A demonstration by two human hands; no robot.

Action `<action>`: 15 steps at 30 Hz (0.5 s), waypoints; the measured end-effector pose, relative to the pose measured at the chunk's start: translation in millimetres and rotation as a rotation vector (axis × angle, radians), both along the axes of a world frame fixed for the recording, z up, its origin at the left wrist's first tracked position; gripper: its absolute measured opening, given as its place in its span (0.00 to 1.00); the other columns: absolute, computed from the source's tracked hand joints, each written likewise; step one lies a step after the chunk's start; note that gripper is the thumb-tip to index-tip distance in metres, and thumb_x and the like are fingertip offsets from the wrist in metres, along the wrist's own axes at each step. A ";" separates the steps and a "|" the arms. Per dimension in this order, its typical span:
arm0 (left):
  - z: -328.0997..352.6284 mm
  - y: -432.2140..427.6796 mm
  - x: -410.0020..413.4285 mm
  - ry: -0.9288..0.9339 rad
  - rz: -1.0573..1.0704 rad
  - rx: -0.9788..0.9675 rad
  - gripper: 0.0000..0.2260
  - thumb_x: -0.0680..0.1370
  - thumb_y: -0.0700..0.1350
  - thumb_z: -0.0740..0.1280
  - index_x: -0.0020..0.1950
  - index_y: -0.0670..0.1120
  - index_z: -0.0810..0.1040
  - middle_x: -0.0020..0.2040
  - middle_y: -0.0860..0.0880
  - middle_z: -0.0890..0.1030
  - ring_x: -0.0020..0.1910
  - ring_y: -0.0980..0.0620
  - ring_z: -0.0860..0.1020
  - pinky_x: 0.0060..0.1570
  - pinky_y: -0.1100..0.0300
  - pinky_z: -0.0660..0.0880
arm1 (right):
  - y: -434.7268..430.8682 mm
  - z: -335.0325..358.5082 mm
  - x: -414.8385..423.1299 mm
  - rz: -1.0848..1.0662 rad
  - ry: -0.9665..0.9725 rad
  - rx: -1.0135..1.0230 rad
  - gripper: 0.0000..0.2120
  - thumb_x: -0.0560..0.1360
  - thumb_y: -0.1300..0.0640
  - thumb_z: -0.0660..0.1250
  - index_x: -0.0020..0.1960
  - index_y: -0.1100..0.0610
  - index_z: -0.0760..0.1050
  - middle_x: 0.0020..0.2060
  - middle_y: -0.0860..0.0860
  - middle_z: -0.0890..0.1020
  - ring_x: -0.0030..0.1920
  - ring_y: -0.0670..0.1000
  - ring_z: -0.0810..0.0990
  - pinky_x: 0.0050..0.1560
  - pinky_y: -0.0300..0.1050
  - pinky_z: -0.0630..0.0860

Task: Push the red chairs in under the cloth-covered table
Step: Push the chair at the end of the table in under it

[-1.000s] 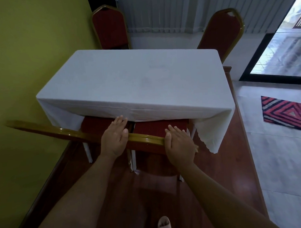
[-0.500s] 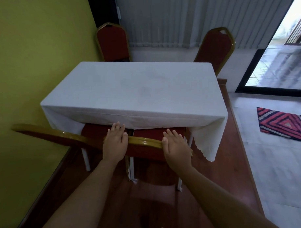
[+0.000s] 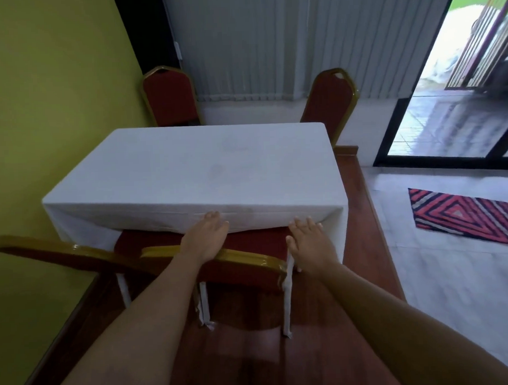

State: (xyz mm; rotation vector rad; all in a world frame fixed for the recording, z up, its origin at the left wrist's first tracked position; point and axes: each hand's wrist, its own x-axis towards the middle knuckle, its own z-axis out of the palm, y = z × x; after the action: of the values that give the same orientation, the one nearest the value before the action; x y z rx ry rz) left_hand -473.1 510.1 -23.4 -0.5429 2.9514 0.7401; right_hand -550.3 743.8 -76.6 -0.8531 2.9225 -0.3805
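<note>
Push step: left hand (image 3: pixel 205 237) flat on red chair (image 3: pixel 244 274), right hand (image 3: pixel 309 242) spread alongside; next, shove deeper under surface (image 3: pixel 188 171).

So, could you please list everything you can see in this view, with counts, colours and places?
Table: one, white cloth, centre, beside the left wall.
Near chairs: two, red with gold frames, table's near side, seats partly under the cloth.
Far chairs: two, red with gold frames, far side.
Rug: one, red, dark and pale stripes, right, on pale floor.
Wall: one, yellow-green, left.
Blinds: grey, vertical, back.
Glass door: one, dark frame, far right.
Wooden floor: reddish-brown, under the table.
Left hand: fingers straight, on one near chair's top rail.
Right hand: fingers straight, beside that chair's corner.
</note>
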 end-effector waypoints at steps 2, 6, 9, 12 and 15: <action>5.2 23.5 -12.7 0.022 -0.003 -0.005 0.21 0.82 0.48 0.53 0.73 0.40 0.61 0.75 0.42 0.61 0.73 0.44 0.59 0.71 0.51 0.55 | 24.9 4.8 -16.1 -0.015 -0.009 0.029 0.25 0.82 0.49 0.46 0.76 0.57 0.56 0.76 0.54 0.57 0.76 0.58 0.50 0.75 0.55 0.48; 0.8 88.7 -45.3 -0.028 -0.096 -0.156 0.20 0.83 0.47 0.50 0.70 0.38 0.65 0.73 0.39 0.64 0.72 0.42 0.60 0.71 0.46 0.55 | 77.8 13.2 -41.6 -0.023 -0.059 0.091 0.24 0.82 0.51 0.47 0.76 0.57 0.55 0.77 0.55 0.55 0.76 0.58 0.50 0.74 0.56 0.49; -19.1 139.6 -70.7 -0.070 -0.125 -0.191 0.21 0.83 0.49 0.48 0.72 0.39 0.62 0.74 0.41 0.62 0.72 0.44 0.59 0.71 0.45 0.52 | 122.3 14.1 -62.3 -0.037 -0.096 0.156 0.25 0.81 0.51 0.47 0.77 0.56 0.53 0.77 0.54 0.54 0.76 0.58 0.50 0.74 0.57 0.49; -41.4 191.6 -92.5 -0.119 -0.156 -0.184 0.24 0.82 0.52 0.46 0.76 0.41 0.54 0.77 0.43 0.54 0.75 0.46 0.52 0.73 0.45 0.47 | 168.0 14.9 -78.9 -0.072 -0.134 0.189 0.25 0.82 0.49 0.46 0.77 0.56 0.52 0.77 0.53 0.53 0.76 0.58 0.49 0.74 0.57 0.48; -58.4 233.6 -112.2 -0.175 -0.209 -0.207 0.24 0.82 0.50 0.47 0.76 0.42 0.52 0.78 0.44 0.51 0.76 0.46 0.47 0.73 0.44 0.46 | 208.1 14.4 -92.6 -0.114 -0.146 0.195 0.25 0.82 0.50 0.46 0.77 0.56 0.51 0.77 0.52 0.52 0.76 0.57 0.48 0.74 0.56 0.47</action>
State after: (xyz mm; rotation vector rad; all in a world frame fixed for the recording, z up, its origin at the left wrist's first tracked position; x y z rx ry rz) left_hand -585.3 743.7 -81.8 -0.2852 2.8760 0.3506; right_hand -642.9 951.9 -62.3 -0.6083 2.8208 -0.1531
